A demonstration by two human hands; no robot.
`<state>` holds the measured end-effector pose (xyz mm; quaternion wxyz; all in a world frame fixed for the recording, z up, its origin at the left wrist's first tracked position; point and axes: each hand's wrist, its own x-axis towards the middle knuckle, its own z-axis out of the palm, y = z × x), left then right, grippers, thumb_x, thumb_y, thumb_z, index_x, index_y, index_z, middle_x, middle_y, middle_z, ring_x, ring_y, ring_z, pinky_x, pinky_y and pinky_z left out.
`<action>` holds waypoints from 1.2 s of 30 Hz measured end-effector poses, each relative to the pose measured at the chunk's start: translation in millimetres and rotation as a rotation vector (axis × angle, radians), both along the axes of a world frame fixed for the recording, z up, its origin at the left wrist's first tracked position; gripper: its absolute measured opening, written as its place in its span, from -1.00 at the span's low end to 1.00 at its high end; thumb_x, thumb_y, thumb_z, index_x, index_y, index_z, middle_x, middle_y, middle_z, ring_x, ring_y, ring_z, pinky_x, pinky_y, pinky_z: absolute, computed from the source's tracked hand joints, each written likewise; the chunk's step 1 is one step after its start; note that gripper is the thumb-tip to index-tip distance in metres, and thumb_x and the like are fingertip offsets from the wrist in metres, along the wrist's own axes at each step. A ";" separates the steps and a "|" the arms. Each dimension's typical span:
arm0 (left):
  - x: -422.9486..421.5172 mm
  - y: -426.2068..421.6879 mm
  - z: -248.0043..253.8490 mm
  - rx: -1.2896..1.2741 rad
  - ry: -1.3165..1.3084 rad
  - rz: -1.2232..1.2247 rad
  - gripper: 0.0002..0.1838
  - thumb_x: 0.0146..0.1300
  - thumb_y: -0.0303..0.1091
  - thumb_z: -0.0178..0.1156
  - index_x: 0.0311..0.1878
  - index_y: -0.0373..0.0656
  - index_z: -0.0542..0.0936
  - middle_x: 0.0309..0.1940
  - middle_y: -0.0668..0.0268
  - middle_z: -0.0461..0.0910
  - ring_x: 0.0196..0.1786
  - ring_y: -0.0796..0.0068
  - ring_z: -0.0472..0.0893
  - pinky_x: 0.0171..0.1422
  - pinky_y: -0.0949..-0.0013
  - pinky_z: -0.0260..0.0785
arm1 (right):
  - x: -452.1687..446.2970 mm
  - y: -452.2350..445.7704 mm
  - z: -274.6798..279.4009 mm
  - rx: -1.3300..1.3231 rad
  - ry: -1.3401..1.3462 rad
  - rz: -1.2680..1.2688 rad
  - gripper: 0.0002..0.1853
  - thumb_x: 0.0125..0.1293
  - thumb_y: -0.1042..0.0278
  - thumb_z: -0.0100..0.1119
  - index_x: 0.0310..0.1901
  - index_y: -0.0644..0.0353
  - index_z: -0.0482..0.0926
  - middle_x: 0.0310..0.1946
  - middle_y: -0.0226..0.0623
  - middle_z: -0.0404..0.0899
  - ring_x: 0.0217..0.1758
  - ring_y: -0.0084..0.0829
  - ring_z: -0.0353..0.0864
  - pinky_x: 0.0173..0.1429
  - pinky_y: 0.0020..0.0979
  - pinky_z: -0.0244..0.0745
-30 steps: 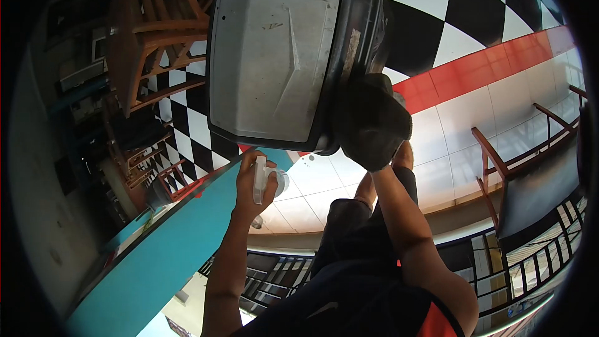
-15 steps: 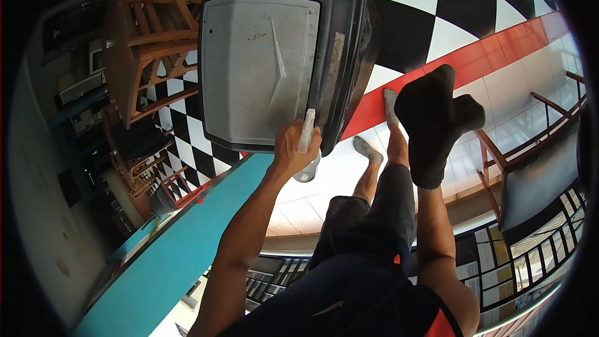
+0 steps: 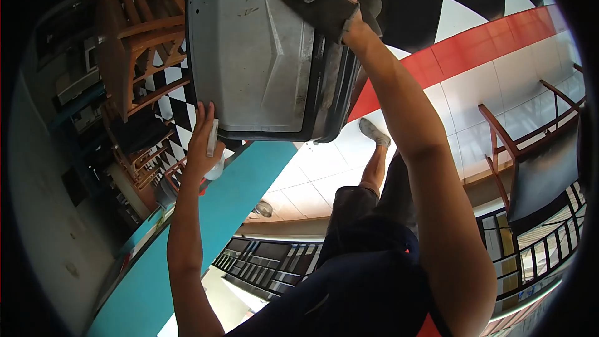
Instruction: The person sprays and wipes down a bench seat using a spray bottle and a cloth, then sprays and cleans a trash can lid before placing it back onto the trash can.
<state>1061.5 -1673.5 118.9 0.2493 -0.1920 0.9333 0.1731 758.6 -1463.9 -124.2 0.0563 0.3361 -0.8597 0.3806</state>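
A large black-rimmed box with a scuffed grey panel (image 3: pixel 243 56) fills the upper middle of the view. My left hand (image 3: pixel 201 150) is at its lower left corner, around a spray bottle with a white trigger head (image 3: pixel 213 139). Some of its fingers point up along the box's edge, and part of the bottle's clear body shows below the hand. My right hand (image 3: pixel 354 22) reaches to the upper right of the box with a dark cloth (image 3: pixel 331 0) that drapes over the rim. The cloth covers most of the right fingers.
Wooden chairs (image 3: pixel 134 37) are stacked at the left, beside a turquoise ledge (image 3: pixel 206 212). A chair with a dark seat (image 3: pixel 543 168) stands at the right. Black and white floor tiles meet a red strip (image 3: pixel 462 50), and a black railing (image 3: pixel 268 265) runs below.
My right hand has swung up and left, bringing the cloth onto the box. My left hand has moved left with the spray bottle. The box now appears higher in view, and my feet have shifted.
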 end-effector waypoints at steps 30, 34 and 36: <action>15.2 -4.2 -17.2 0.067 0.116 0.061 0.05 0.01 -0.63 0.18 0.63 0.10 0.06 0.63 -0.03 -0.14 0.64 -0.14 -0.16 0.60 -0.14 0.01 | 54.3 -9.9 -12.5 -0.093 -0.198 -0.087 -0.50 0.43 0.25 0.04 0.34 0.27 0.34 0.36 0.06 0.24 0.41 -0.02 0.23 0.42 -0.01 0.17; 12.0 1.9 -15.4 0.014 0.102 0.071 0.06 0.00 -0.64 0.19 0.63 0.08 0.06 0.63 -0.03 -0.13 0.64 -0.12 -0.17 0.59 -0.14 0.01 | 122.5 -2.9 11.3 -0.361 -0.242 -0.296 -0.31 0.39 0.24 0.13 0.46 0.36 0.18 0.53 0.21 -0.04 0.58 0.21 -0.04 0.54 0.19 -0.05; 10.0 1.6 -13.6 0.044 0.118 0.061 0.06 -0.01 -0.68 0.18 0.62 0.03 0.06 0.62 -0.07 -0.12 0.64 -0.14 -0.16 0.59 -0.12 0.01 | 237.6 -7.7 4.2 -0.287 -0.553 -0.478 -0.25 0.41 0.28 0.12 0.51 0.40 0.06 0.55 0.32 -0.13 0.61 0.28 -0.07 0.58 0.21 -0.10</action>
